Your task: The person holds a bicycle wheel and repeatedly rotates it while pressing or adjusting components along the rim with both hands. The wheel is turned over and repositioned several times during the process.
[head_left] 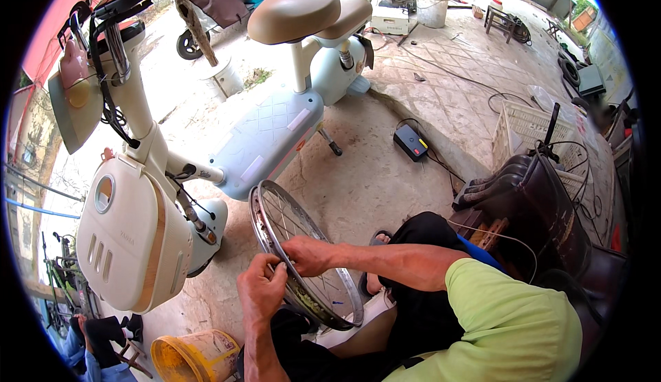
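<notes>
Gripping hands: the left hand [264, 287] bends thumb and fingers onto the near side of the rim; the right hand [308, 256] is clenched on it just beside. Whether something small sits between the fingers, I cannot tell.
Wheel place: the spoked wheel [301, 292] stands tilted on edge before the person's knees; its top overlaps the scooter footboard [265, 138] in view, contact unclear.
Wheel direction: its long axis slants from upper left to lower right; the outer edge faces lower left, the spoked side right.
Scooter: the pale scooter [131, 234] stands at the left.
Floor: a yellow bucket [224, 347] lower left, a black box [411, 141] beyond the wheel.
</notes>
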Demonstrator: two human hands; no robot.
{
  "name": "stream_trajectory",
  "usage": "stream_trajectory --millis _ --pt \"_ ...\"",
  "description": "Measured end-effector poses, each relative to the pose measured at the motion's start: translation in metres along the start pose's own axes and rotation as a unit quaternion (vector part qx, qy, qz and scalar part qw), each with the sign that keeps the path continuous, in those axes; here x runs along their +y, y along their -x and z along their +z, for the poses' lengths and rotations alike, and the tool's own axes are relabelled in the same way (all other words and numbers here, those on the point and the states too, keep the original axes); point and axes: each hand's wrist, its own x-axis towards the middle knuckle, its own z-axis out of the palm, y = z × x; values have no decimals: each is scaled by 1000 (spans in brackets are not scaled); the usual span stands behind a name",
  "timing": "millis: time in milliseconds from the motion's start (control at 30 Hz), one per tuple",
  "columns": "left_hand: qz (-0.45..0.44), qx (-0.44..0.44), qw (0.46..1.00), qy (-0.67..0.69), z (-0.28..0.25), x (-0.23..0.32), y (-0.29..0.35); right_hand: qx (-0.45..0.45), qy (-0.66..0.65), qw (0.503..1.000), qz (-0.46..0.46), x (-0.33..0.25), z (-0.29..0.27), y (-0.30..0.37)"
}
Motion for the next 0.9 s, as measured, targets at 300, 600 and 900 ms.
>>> stream_trajectory --millis 300,600,900 --pt "11 0 1000 -10 2 -3 -1 4 1 1000 -5 -2 -1 1" --pt "16 6 1000 -14 3 -3 0 3 13 1000 6 -3 0 1" --pt "14 -3 1000 -18 2 -2 0 -1 11 1000 -7 -2 0 1"
